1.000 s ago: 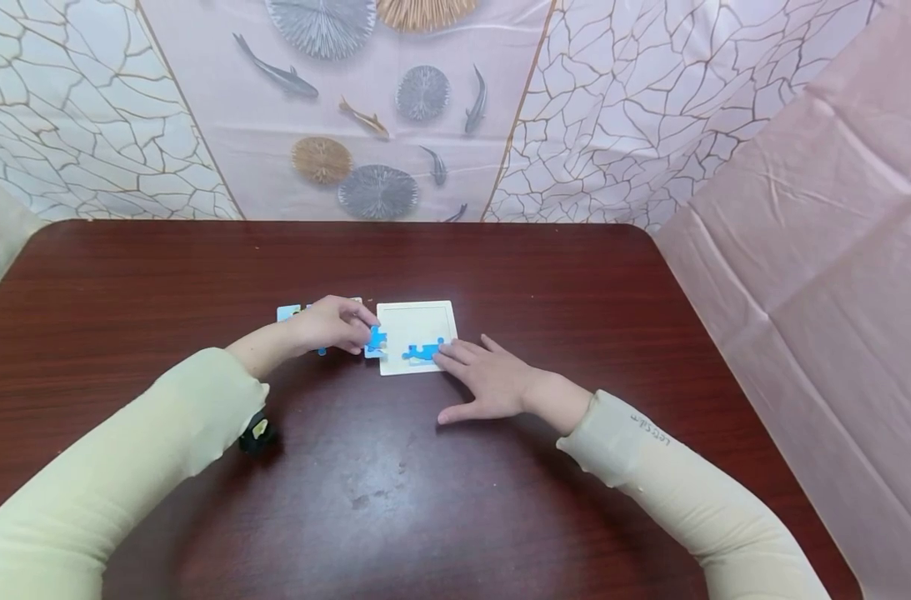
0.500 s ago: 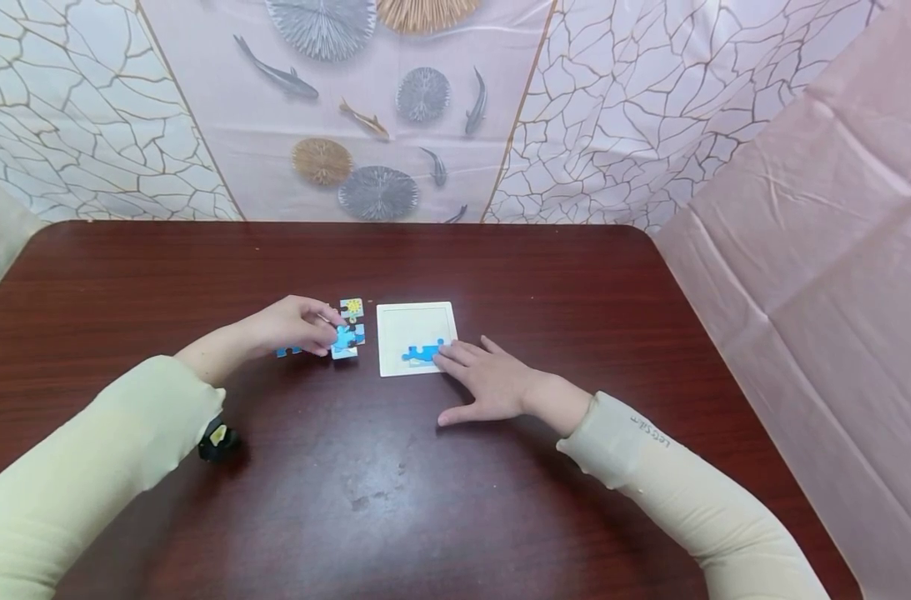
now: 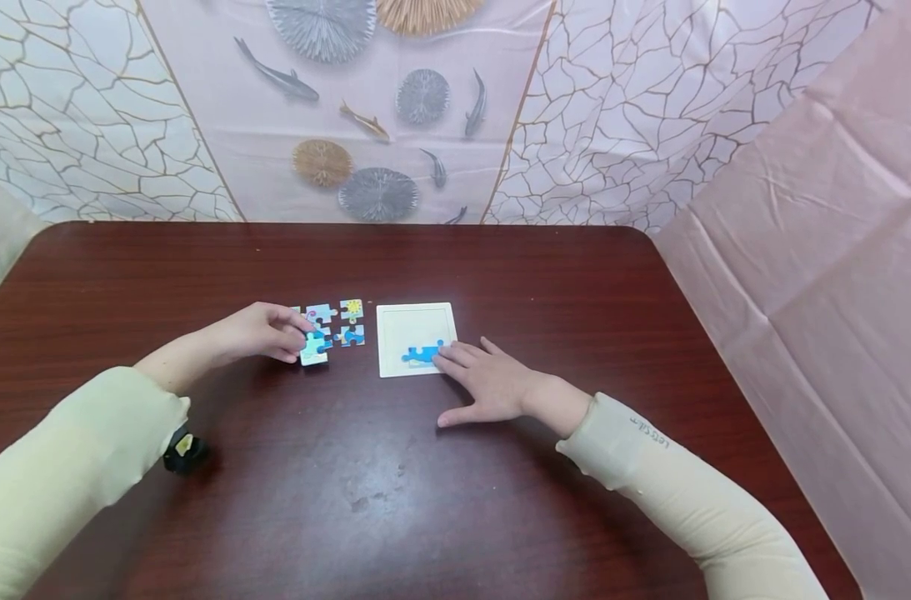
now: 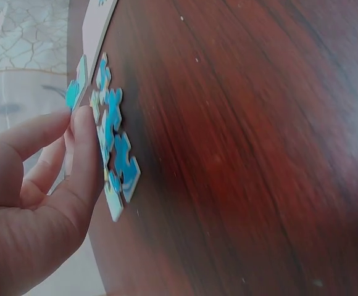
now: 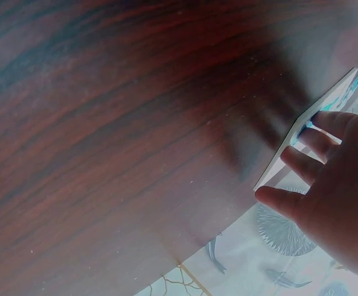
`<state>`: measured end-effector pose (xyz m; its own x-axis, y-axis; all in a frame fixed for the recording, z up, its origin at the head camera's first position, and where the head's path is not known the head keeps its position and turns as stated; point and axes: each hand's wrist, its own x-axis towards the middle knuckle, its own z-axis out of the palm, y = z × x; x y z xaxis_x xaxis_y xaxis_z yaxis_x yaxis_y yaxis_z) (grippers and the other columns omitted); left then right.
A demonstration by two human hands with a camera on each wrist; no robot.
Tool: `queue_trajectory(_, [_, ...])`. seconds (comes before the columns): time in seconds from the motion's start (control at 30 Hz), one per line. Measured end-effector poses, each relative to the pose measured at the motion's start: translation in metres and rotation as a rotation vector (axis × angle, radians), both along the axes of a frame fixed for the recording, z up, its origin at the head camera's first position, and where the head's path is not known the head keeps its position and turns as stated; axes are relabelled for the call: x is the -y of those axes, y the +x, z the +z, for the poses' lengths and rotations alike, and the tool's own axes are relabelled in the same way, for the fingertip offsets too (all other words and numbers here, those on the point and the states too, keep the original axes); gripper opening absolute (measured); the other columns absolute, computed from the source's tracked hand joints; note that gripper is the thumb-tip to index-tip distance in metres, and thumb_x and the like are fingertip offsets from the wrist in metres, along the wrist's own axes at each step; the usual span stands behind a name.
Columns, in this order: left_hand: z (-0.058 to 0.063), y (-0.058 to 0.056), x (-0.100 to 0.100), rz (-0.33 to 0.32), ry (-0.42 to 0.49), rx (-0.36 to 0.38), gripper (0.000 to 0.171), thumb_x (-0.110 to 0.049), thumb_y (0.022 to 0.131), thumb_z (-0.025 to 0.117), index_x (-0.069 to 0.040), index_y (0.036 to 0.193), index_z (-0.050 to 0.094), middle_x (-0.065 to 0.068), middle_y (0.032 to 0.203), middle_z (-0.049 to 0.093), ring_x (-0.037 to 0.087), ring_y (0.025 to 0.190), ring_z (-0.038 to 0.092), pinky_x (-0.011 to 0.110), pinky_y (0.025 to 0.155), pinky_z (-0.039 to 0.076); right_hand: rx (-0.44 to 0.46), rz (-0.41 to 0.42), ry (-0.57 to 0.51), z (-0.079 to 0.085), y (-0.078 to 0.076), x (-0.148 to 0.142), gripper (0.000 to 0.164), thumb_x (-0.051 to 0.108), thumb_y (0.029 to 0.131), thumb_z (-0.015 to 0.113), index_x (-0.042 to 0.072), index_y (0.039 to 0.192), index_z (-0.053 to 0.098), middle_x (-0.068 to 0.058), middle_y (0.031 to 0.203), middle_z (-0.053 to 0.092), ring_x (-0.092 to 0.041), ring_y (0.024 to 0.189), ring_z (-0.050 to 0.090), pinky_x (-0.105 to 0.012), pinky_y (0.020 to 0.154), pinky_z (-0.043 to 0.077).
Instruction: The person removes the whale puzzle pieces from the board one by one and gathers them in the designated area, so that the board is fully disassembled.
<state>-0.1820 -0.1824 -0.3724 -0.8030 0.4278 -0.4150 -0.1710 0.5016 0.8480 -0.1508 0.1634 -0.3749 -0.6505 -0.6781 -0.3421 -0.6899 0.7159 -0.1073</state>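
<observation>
My left hand (image 3: 256, 332) pinches a light-blue jigsaw piece (image 4: 78, 86) between thumb and fingertips. In the left wrist view that piece is raised above several loose jigsaw pieces (image 4: 113, 126) lying on the table. The head view shows those pieces beside it, one with a yellow sun (image 3: 352, 307). To their right lies a square white puzzle tray (image 3: 416, 317), with blue pieces (image 3: 422, 354) along its lower part. My right hand (image 3: 493, 381) lies with fingers spread, fingertips on the tray's right edge and the end of the blue pieces.
A dark red-brown wooden table (image 3: 395, 517) carries everything. Behind it hangs a patterned cloth (image 3: 440, 192), and a pink cloth (image 3: 823, 275) drapes along the right side. A black wrist device (image 3: 182, 450) sits under my left cuff.
My left hand has moved left with the pinched jigsaw piece, from the tray's left edge to over the loose pieces, uncovering several of them. The right hand stays put.
</observation>
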Motion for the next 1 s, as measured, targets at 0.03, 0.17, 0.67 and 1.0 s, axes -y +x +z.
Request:
queue_trajectory(0.03, [0.0, 0.001, 0.002, -0.001, -0.001, 0.008, 0.043, -0.006, 0.089, 0.056, 0.013, 0.126, 0.046, 0.007, 0.096, 0.062, 0.009, 0.079, 0.06, 0.026, 0.076, 0.056, 0.001, -0.001, 0.001, 0.0, 0.0, 0.0, 0.088, 0.068, 0.082, 0.05, 0.013, 0.147, 0.03, -0.006, 0.153, 0.029, -0.025, 0.143, 0.022, -0.057, 0.115, 0.016])
queue_trajectory(0.17, [0.0, 0.004, 0.01, -0.014, -0.017, 0.03, 0.043, -0.007, 0.09, 0.056, 0.013, 0.126, 0.045, 0.007, 0.098, 0.062, 0.01, 0.08, 0.062, 0.026, 0.077, 0.056, 0.002, -0.001, 0.001, 0.0, -0.001, 0.0, 0.088, 0.068, 0.082, 0.05, 0.013, 0.147, 0.029, -0.005, 0.154, 0.028, -0.024, 0.143, 0.021, -0.057, 0.115, 0.015])
queue_trajectory(0.67, [-0.009, 0.009, 0.024, -0.018, -0.037, 0.028, 0.043, -0.007, 0.09, 0.056, 0.015, 0.125, 0.044, 0.003, 0.092, 0.065, 0.008, 0.079, 0.063, 0.027, 0.074, 0.057, -0.011, 0.007, -0.004, 0.0, -0.002, 0.0, 0.087, 0.068, 0.082, 0.05, 0.013, 0.147, 0.029, -0.005, 0.153, 0.028, -0.024, 0.143, 0.021, -0.057, 0.115, 0.016])
queue_trajectory(1.0, [-0.011, 0.011, 0.024, -0.014, -0.084, 0.02, 0.041, -0.01, 0.088, 0.061, 0.013, 0.12, 0.049, 0.007, 0.093, 0.066, 0.011, 0.077, 0.063, 0.028, 0.074, 0.058, -0.001, 0.003, -0.009, -0.003, 0.0, -0.002, 0.087, 0.067, 0.082, 0.05, 0.013, 0.147, 0.029, -0.005, 0.153, 0.028, -0.024, 0.143, 0.021, -0.057, 0.115, 0.016])
